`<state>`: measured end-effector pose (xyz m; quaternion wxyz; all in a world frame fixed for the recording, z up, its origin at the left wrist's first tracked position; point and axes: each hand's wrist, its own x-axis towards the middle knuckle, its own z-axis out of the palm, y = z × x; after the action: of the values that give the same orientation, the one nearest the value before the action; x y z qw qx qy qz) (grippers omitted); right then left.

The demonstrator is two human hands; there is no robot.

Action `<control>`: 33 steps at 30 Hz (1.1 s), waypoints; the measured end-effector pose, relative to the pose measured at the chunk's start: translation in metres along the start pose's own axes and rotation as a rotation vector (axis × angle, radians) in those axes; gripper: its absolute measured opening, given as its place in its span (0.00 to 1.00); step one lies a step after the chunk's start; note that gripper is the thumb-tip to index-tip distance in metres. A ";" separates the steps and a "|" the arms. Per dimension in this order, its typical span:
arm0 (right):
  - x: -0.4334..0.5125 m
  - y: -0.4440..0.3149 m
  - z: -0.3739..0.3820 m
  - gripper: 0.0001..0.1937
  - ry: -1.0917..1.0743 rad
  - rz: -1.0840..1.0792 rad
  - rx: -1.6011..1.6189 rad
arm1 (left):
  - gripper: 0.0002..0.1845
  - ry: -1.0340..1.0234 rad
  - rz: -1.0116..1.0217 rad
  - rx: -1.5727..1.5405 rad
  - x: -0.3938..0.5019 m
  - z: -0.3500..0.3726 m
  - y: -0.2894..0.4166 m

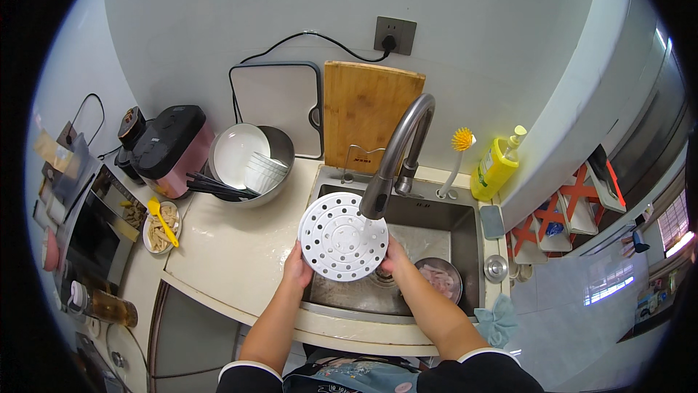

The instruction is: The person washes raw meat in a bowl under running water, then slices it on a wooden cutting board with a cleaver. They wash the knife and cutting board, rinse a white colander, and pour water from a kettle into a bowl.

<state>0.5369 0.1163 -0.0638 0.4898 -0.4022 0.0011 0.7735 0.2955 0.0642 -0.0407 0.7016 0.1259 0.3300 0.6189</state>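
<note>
A round white steamer plate with holes [338, 246] is held by its edges over the left part of the steel sink [463, 240]. My left hand [298, 267] grips its left edge, and my right hand [393, 258] grips its right edge. Above its right side hangs the head of the pull-out faucet [376, 196], with water falling onto the plate. Some fingers are hidden behind the plate. In the sink, right of my right hand, a metal bowl [459, 284] holds pale pink strips that look like raw meat.
Left of the sink, a large metal bowl [286, 147] holds white bowls and black chopsticks. Cutting boards [365, 109] lean on the wall. A yellow soap bottle [493, 169], a dish brush [455, 158] and a sponge [492, 222] stand or lie along the sink's right side.
</note>
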 end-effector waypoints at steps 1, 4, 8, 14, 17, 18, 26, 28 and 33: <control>-0.005 -0.004 0.001 0.21 -0.094 -0.026 -0.031 | 0.20 0.023 -0.009 -0.003 0.000 -0.002 -0.003; -0.029 -0.018 0.001 0.25 -0.128 -0.189 -0.231 | 0.25 0.144 -0.224 0.181 0.000 -0.001 -0.014; -0.062 -0.042 -0.006 0.19 -0.112 -0.460 -0.508 | 0.39 0.213 -0.443 0.220 0.001 0.013 -0.018; -0.099 -0.036 -0.015 0.10 -0.077 -1.127 -1.384 | 0.52 0.136 -0.585 0.256 0.002 0.052 -0.005; -0.113 -0.021 -0.015 0.04 -0.341 -1.480 -1.659 | 0.43 -0.014 -0.592 0.436 0.005 0.059 0.000; -0.118 -0.015 -0.019 0.04 -0.415 -1.473 -1.711 | 0.30 0.043 -0.496 0.596 0.005 0.060 -0.004; -0.082 0.007 -0.054 0.26 0.068 -0.737 -1.206 | 0.25 -0.019 -0.186 0.575 0.006 0.011 -0.007; -0.078 0.003 -0.053 0.25 0.008 -0.069 -0.930 | 0.24 0.028 -0.184 0.445 0.009 -0.004 -0.010; -0.078 -0.019 -0.010 0.21 -0.087 -0.375 -1.151 | 0.24 0.089 -0.265 0.237 0.017 -0.014 -0.026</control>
<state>0.5726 0.0627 -0.0145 0.3212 -0.5638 -0.5082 0.5663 0.3071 0.0724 -0.0716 0.7420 0.1358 0.4449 0.4828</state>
